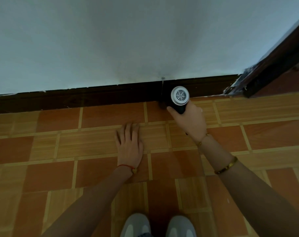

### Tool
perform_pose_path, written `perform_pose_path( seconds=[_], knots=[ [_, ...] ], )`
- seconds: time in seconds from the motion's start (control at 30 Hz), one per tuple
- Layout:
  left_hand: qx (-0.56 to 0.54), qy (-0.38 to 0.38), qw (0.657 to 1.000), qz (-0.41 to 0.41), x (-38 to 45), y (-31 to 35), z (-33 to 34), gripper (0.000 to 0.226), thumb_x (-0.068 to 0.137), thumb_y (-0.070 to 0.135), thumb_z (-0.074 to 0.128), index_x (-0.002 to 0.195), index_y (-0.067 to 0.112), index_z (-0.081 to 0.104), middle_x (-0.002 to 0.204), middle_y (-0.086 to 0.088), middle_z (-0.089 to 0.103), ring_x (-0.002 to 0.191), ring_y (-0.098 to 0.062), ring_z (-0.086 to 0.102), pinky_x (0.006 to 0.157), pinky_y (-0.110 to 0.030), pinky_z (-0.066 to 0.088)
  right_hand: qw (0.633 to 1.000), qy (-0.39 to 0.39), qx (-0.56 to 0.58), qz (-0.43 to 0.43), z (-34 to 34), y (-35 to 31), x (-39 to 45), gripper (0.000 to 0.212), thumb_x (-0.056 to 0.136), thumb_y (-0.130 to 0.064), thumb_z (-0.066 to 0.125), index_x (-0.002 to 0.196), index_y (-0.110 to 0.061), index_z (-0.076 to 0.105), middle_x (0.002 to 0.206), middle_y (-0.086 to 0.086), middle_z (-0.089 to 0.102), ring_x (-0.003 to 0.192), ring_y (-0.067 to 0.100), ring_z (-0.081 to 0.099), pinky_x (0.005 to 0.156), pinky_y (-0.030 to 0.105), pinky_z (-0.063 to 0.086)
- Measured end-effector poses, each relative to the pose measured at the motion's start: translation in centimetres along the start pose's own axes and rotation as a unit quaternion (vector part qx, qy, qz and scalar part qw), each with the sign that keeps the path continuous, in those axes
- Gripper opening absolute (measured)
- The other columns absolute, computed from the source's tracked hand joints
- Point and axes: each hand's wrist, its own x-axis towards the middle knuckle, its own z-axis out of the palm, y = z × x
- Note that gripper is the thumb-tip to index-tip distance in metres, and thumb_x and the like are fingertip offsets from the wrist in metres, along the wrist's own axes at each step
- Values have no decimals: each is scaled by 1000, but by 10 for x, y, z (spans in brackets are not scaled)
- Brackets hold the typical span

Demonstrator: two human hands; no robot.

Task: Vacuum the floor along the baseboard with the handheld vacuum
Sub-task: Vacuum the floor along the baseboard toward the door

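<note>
My right hand (190,121) grips the black handheld vacuum (179,100), whose white vented rear cap faces the camera. Its nozzle end points down at the seam where the orange tiled floor (97,168) meets the dark brown baseboard (94,97); the nozzle tip is hidden behind the vacuum body. My left hand (129,144) lies flat on the floor tiles, fingers spread, left of the vacuum and a little nearer to me. It holds nothing.
A pale wall (128,40) rises above the baseboard. A dark wooden door frame (271,65) stands at the right, with chipped paint at its foot. My two grey shoes (157,225) show at the bottom edge.
</note>
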Motion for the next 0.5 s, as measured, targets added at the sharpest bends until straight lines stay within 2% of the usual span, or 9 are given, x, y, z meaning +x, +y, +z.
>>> perform_pose_path(
  seconds=[0.1,0.13,0.2,0.23,0.3,0.37,0.43,0.5],
  knots=[
    [-3,9,1000,2,-1,1,0,52,96,30,34,145,15,41,152,-12,38,143,-33,29,116,-61,17,997,-69,-8,-29,-4,0,1,50,86,-48,66,122,-15,59,95,-9,65,90,7,61,61,0,33],
    [-2,10,1000,2,-1,1,0,52,96,30,35,145,15,41,152,-12,38,143,-33,29,116,-61,17,997,-73,-11,-30,-5,1,2,48,86,-48,66,120,-14,60,91,-9,63,87,6,60,61,1,35],
    [-2,10,1000,4,-1,1,0,52,96,29,35,145,15,41,152,-12,38,143,-33,29,116,-61,17,999,-37,-23,-11,-7,8,3,52,84,-52,65,119,-13,60,93,-4,69,87,13,65,67,19,51],
    [-2,8,1000,4,-1,1,-1,52,96,30,35,145,15,41,152,-11,38,143,-32,28,116,-61,17,1000,-12,-25,7,-8,12,4,55,83,-55,65,119,-14,60,95,-1,71,88,17,67,69,28,54],
    [0,7,1000,7,-2,0,-1,52,96,30,34,145,15,41,152,-11,38,143,-32,28,116,-61,17,999,7,-4,33,-12,18,4,56,82,-55,65,120,-14,59,97,1,71,89,17,67,68,27,51],
    [0,8,1000,6,-2,0,-2,52,96,30,34,145,16,41,152,-11,38,144,-32,28,116,-61,17,999,-29,5,30,-15,19,3,49,83,-52,66,115,-16,61,92,-3,69,85,14,66,69,24,47],
    [-4,11,1000,6,-2,0,-2,52,96,30,34,145,16,41,153,-10,37,144,-32,28,117,-60,17,995,-92,17,23,-18,18,1,30,85,-50,67,95,-23,60,74,-9,64,68,9,62,64,26,47],
    [-10,11,1000,7,-2,0,-1,52,96,30,33,145,16,41,153,-10,37,144,-31,27,117,-60,16,993,-110,23,22,-19,16,0,24,86,-48,67,85,-26,57,64,-8,59,59,9,59,59,28,49]
  ],
)
